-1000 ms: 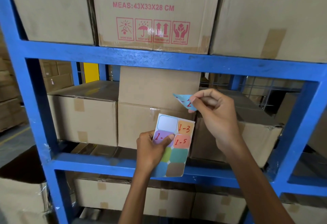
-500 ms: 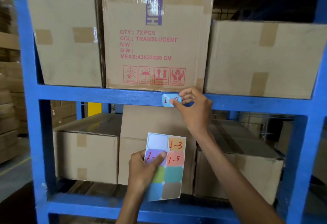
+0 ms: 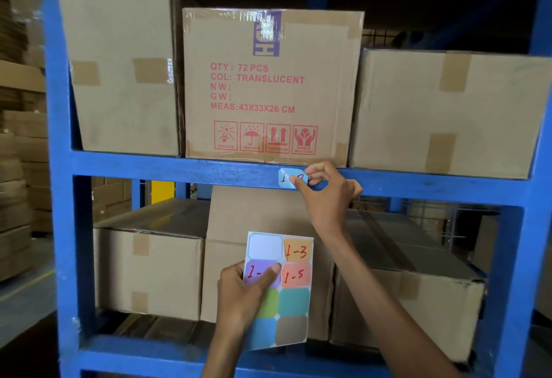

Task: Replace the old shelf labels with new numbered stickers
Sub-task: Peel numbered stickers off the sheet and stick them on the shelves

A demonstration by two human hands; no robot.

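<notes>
Blue racking [image 3: 167, 168] stacked with cartons [image 3: 268, 84] fills the view. On its upper beam sits a pale blue sticker [image 3: 287, 179], the right hand [image 3: 325, 198] pressing it with the thumb, fingers curled. Below, the left hand [image 3: 243, 297] pinches a sticker sheet [image 3: 286, 291], thumb across it.

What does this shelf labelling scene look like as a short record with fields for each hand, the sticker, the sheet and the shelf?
right hand: pressing the light blue handwritten sticker onto the beam
sticker position: front face of the blue metal shelf beam, below the printed cardboard box
sticker number: partly hidden by a finger
left hand: holding the multicoloured sticker sheet
sheet labels readable: 1-3, 1-5
top-left slot of sheet: blank
</notes>
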